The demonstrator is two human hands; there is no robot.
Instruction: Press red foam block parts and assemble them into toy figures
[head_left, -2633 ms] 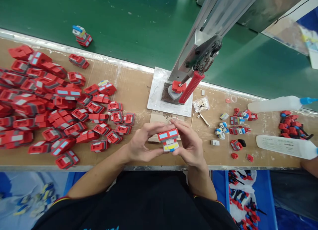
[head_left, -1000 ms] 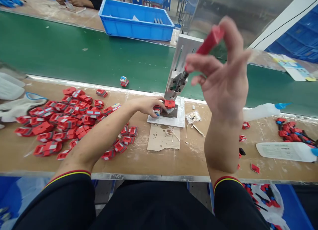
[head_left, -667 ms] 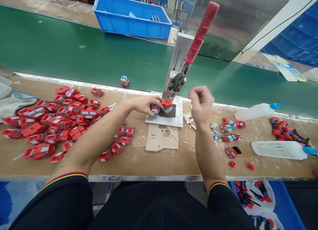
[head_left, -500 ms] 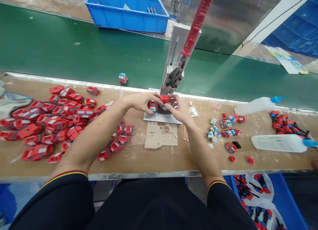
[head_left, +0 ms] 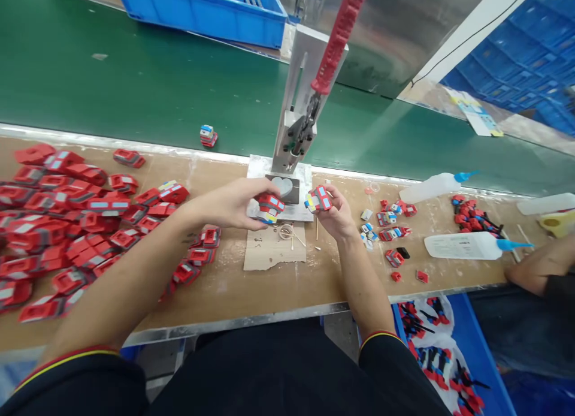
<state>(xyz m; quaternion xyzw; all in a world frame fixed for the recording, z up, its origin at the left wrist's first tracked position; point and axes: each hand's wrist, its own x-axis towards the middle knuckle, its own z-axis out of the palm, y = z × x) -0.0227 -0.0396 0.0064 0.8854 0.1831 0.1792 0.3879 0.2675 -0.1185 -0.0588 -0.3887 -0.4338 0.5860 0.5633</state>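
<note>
Fingers closed, my left hand point(head_left: 242, 205) grips a red vehicle-shaped piece with yellow, white and blue parts point(head_left: 270, 207), at the left front of the press base. To the right, my right hand point(head_left: 338, 215) pinches a similar red, white and yellow piece point(head_left: 318, 199) by its right side. Between and behind the hands stands the metal press point(head_left: 294, 128) with its red lever point(head_left: 341, 38) raised. Its base point(head_left: 306, 211) carries a dark block with round grey discs point(head_left: 283, 186). Cardboard point(head_left: 274, 248) with a looped string lies in front.
A heap of red pieces point(head_left: 90, 224) covers the left of the table. At right are small white-blue parts point(head_left: 368, 233), glue bottles point(head_left: 465, 246) and red-black pieces point(head_left: 471, 215). One piece point(head_left: 208, 136) sits on the green belt point(head_left: 157, 92). A person's arm point(head_left: 539, 263) is far right.
My hands have moved apart from under the press, each now holding a piece. The right hand has turned over, and the disc block is uncovered. The camera view has shifted right.
</note>
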